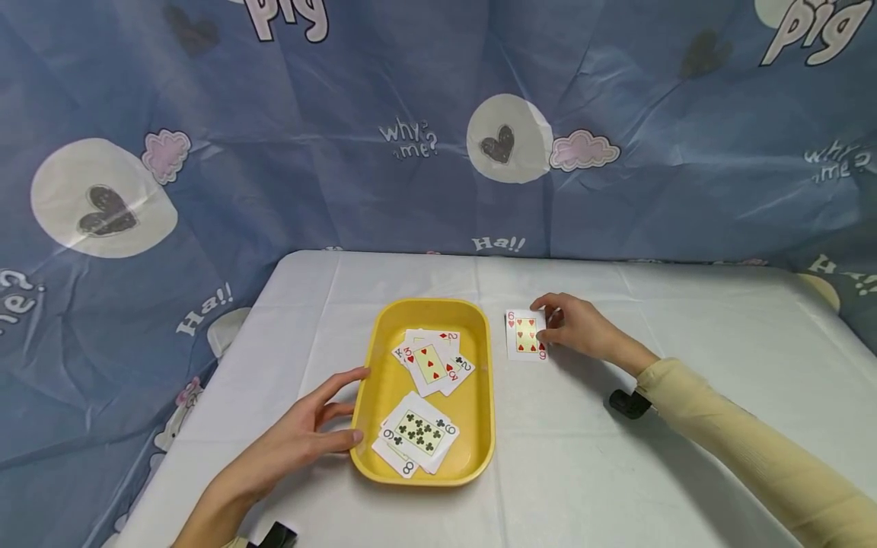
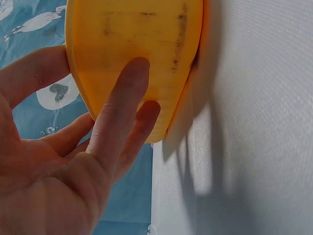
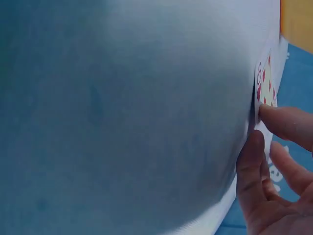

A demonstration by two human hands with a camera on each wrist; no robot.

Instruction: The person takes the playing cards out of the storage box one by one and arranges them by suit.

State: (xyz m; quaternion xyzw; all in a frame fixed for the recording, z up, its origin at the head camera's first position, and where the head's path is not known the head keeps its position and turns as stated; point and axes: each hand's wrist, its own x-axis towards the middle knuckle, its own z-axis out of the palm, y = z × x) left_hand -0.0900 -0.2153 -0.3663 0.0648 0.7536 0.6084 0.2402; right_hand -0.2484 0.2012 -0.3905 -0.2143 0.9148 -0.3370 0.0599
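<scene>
Watching remotely by the head view; clock set on the yellow tray point(image 1: 481, 411), 12 at the far side. Right hand point(image 1: 578, 327), out past 2 o'clock, pinches the right edge of the six of hearts point(image 1: 524, 326). That card is face up at 2 o'clock, just beside the tray, over the white cloth point(image 1: 589, 487); I cannot tell whether any edge is lifted. Left hand point(image 1: 304, 426), between 8 and 9 o'clock, fingers spread and relaxed, tips against the tray's outer wall and rim; I note nothing gripped there. Inside the tray, two loose face-up heaps: towards 12, the three of hearts point(image 1: 429, 362) overlaps other cards; towards 6, a club card point(image 1: 419, 431) covers most of an eight point(image 1: 395, 461). Patterned blue cloth point(image 1: 329, 183) hangs beyond the table, at 12.
</scene>
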